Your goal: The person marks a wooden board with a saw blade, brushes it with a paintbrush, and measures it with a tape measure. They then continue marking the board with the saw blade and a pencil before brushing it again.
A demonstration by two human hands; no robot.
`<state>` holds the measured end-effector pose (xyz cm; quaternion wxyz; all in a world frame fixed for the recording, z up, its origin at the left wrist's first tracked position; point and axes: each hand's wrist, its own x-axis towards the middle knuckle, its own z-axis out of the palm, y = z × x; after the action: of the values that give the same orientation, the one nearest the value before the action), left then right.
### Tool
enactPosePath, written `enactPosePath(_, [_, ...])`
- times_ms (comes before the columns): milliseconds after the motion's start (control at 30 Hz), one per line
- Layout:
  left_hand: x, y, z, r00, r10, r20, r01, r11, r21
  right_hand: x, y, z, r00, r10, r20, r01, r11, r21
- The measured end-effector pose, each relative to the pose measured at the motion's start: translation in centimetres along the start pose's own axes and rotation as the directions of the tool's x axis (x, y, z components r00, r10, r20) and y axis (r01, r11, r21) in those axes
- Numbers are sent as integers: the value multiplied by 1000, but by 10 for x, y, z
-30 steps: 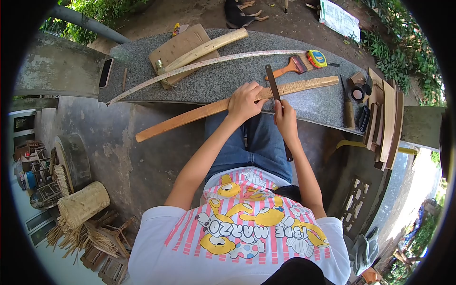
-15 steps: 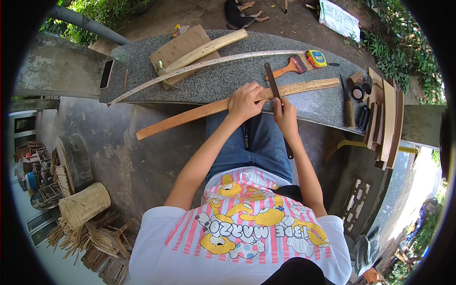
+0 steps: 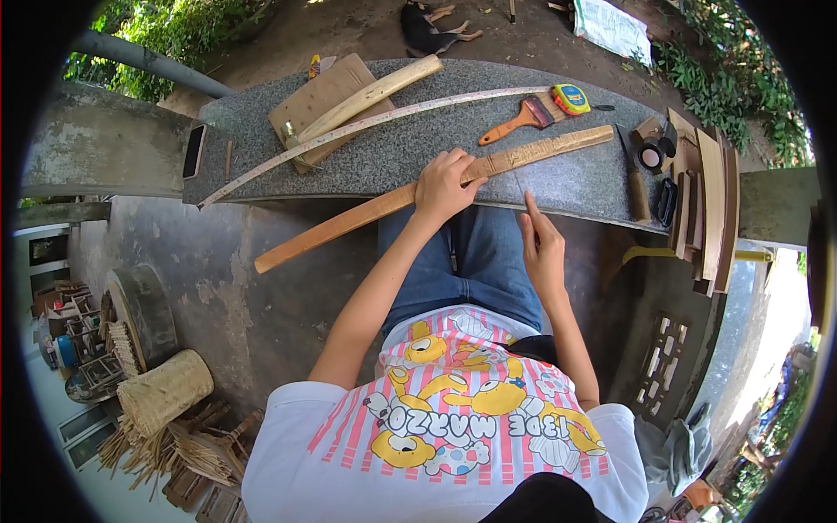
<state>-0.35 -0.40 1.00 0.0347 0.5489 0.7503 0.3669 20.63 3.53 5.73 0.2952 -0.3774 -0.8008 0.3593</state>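
Observation:
My left hand (image 3: pixel 446 187) is closed around a long wooden strip (image 3: pixel 349 225), pressing it at a slant across the edge of the granite tabletop (image 3: pixel 401 166). The strip's left end sticks out past the edge; several cut marks show on its right part. In my right hand (image 3: pixel 545 248) is a thin dark hacksaw blade (image 3: pixel 519 181), seen nearly edge-on just below the strip. My index finger lies along the blade, and most of it is hidden by the hand.
Behind the strip lie a paintbrush (image 3: pixel 521 120), an extended tape measure (image 3: pixel 571 99), and cardboard (image 3: pixel 324 100) under a pale wood piece (image 3: pixel 370 98). A phone (image 3: pixel 195 152) rests at left. At right are a wooden-handled knife (image 3: pixel 639 196) and stacked wood strips (image 3: pixel 711 200).
My right hand has moved down and slightly right, turning the blade from flat across the strip to nearly edge-on below it. My left hand stays on the strip, which has shifted slightly in view.

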Motion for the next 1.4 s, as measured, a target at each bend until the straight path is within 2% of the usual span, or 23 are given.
enactPosePath(33, [0, 0, 0, 1000, 2, 0, -2, 1000, -7, 2, 0, 5, 1000, 3, -9, -3, 1000, 2])
enactPosePath(100, [0, 0, -2, 1000, 6, 16, -6, 1000, 0, 2, 5, 19, 999, 13, 52, -19, 993, 120])
enactPosePath(200, [1, 1, -3, 1000, 20, 15, -20, 1000, 6, -2, 14, 34, 998, 42, 48, -47, 992, 114])
enactPosePath(333, [2, 3, -4, 1000, 3, 24, -4, 999, 44, 1, 11, 40, 984, 154, 85, -166, 974, 156])
enactPosePath(533, [1, -1, 0, 999, 34, -22, -34, 999, -1, 4, 4, 37, 970, 229, 78, -240, 954, 180])
enactPosePath(667, [1, -1, 2, 999, 34, -29, -34, 999, 1, 1, 6, 33, 977, 199, 71, -207, 970, 130])
enactPosePath(733, [2, 0, 1, 998, 43, -54, -43, 999, -3, -3, 8, 31, 983, 171, 65, -173, 984, 39])
enactPosePath(1067, [3, 3, -4, 1000, 7, -4, -7, 1000, -1, 25, 6, 45, 984, 165, 67, -172, 978, 116])
enactPosePath(1233, [2, 1, 0, 1000, -2, -31, 2, 1000, 16, -2, 10, 33, 971, 222, 82, -232, 963, 134])
enactPosePath(1400, [3, 1, 1, 999, 13, -37, -13, 1000, 3, 21, -1, 36, 956, 270, 116, -284, 950, 131])
